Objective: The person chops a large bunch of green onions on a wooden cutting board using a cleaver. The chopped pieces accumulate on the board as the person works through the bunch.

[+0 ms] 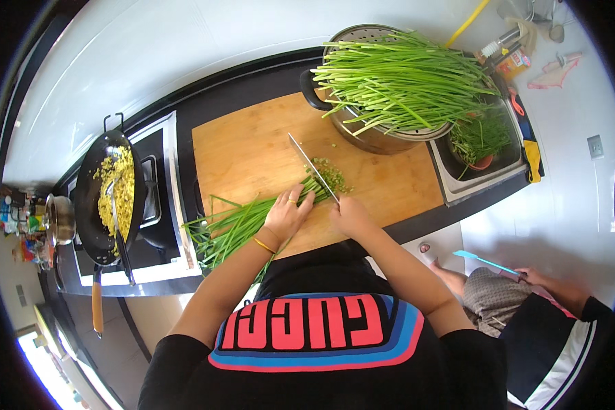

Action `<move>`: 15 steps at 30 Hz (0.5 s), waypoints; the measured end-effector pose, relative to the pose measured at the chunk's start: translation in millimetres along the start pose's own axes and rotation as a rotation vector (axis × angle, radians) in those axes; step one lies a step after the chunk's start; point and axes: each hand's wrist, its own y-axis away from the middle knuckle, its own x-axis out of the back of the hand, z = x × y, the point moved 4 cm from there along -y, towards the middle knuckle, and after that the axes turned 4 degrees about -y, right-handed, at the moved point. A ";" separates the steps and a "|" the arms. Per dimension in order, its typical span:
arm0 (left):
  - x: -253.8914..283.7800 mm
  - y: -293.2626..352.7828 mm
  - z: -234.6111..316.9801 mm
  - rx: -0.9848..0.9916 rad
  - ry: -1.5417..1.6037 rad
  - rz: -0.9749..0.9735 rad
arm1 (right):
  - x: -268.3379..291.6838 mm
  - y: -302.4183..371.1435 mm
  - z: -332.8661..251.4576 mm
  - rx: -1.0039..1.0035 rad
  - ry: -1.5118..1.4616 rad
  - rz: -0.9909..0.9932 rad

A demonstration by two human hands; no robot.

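A bunch of long green chives [236, 222] lies across the wooden cutting board [253, 150], its leafy ends hanging past the near left edge. My left hand [290, 212] presses the bunch down, fingers curled over it close to the knife. In my right hand [348, 215] is the handle of a kitchen knife [311, 164]. The blade slants toward the far left, with its edge at the cut ends of the bunch. Finely chopped chives [331, 174] are heaped just right of the blade, and a few bits lie scattered beyond.
A large steamer pot [372, 140] piled with uncut chives [403, 85] stands at the far right. Beside it, a sink [451, 179] holds more greens [478, 137]. On the left, a wok [89, 184] contains yellow crumbled egg [119, 184]. A person [506, 307] sits at the right.
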 end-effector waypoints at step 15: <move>4.9 -1.0 7.6 -0.137 -0.286 0.009 | 11.5 18.5 5.2 0.094 -0.014 0.010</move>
